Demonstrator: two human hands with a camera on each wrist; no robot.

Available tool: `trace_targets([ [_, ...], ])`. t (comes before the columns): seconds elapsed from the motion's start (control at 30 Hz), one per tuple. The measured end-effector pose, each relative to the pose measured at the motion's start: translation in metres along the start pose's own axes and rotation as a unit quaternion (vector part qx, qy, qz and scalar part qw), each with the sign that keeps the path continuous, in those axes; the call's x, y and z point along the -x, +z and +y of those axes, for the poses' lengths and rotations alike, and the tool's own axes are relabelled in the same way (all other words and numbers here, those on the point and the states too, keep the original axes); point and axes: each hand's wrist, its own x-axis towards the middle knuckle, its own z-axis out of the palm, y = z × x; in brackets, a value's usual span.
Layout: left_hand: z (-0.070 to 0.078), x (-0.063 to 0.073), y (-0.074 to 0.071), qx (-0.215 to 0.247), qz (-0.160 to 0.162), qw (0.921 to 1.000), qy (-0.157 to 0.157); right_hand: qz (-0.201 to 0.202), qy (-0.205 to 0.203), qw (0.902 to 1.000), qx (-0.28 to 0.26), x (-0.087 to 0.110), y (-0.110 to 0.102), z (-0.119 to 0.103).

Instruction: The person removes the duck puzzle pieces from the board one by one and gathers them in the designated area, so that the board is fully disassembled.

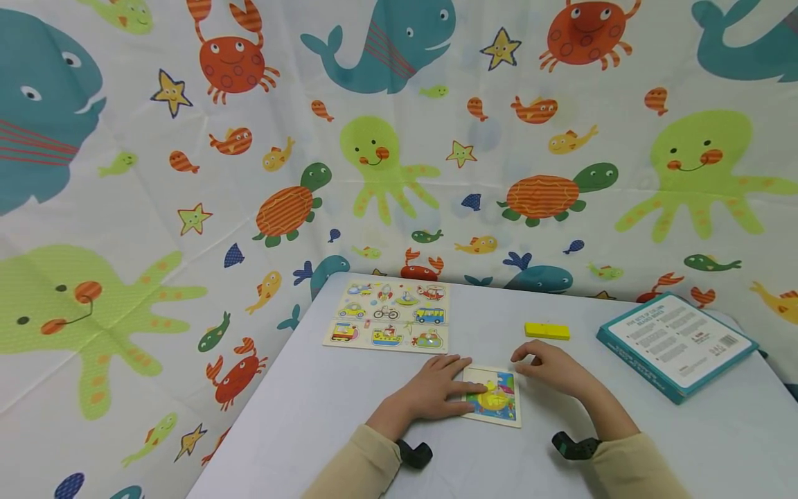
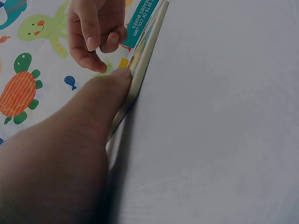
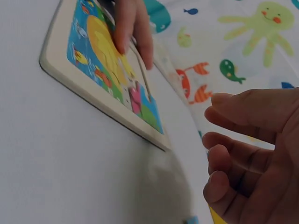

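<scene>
1. Vehicle puzzle board (image 1: 386, 315) lay on the tabletop (image 1: 312, 409), left of and beyond the small fish puzzle (image 1: 499, 405).
2. Left hand (image 1: 436, 391) lay flat on the small fish puzzle, fingers straight, pressing.
3. Right hand (image 1: 551, 367) hovered just right of it, fingers loosely curled, holding nothing.
4. Risk, as judged: uneven pressing could tip the puzzle's edge and loosen pieces.
5. Yellow block (image 1: 546, 330) and teal box (image 1: 676, 343) lay farther right.

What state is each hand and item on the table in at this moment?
left hand: fingers flat, pressing on the small puzzle.
right hand: loosely curled, holding nothing, beside the puzzle's far corner.
small puzzle: lying flat, picture side up.
vehicle puzzle board: flat, pieces seated.
yellow block: lying alone.
teal box: closed, printed side up.
</scene>
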Motion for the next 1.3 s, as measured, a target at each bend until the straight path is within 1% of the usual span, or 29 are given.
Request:
trace_targets([
  [0.17,0.000,-0.001,0.001,-0.003,-0.001,1.0000,-0.001,-0.010,-0.014,0.9998,-0.010,-0.005,0.011,-0.005],
  [0.3,-0.001,-0.001,0.002,-0.003,-0.003,1.0000,0.000,-0.022,-0.011,0.9996,-0.017,-0.007,0.017,-0.010],
  [0.4,-0.001,-0.001,0.003,-0.005,-0.002,1.0000,0.002,-0.029,-0.013,0.9994,-0.014,-0.009,0.021,-0.011],
  [0.6,-0.002,-0.001,0.003,-0.016,0.004,0.9998,0.007,-0.028,-0.021,0.9994,0.003,-0.013,0.028,-0.010],
  [0.77,-0.003,-0.001,0.004,-0.010,0.006,0.9999,0.007,-0.025,-0.011,0.9993,0.025,-0.014,0.032,-0.010],
  [0.9,-0.003,-0.001,0.006,-0.010,0.007,0.9999,0.006,-0.027,-0.013,0.9988,0.039,-0.014,0.034,-0.010],
  [1.3,-0.003,-0.002,0.005,-0.017,0.011,0.9998,0.008,-0.035,-0.020,0.9983,0.043,-0.014,0.034,-0.011],
])
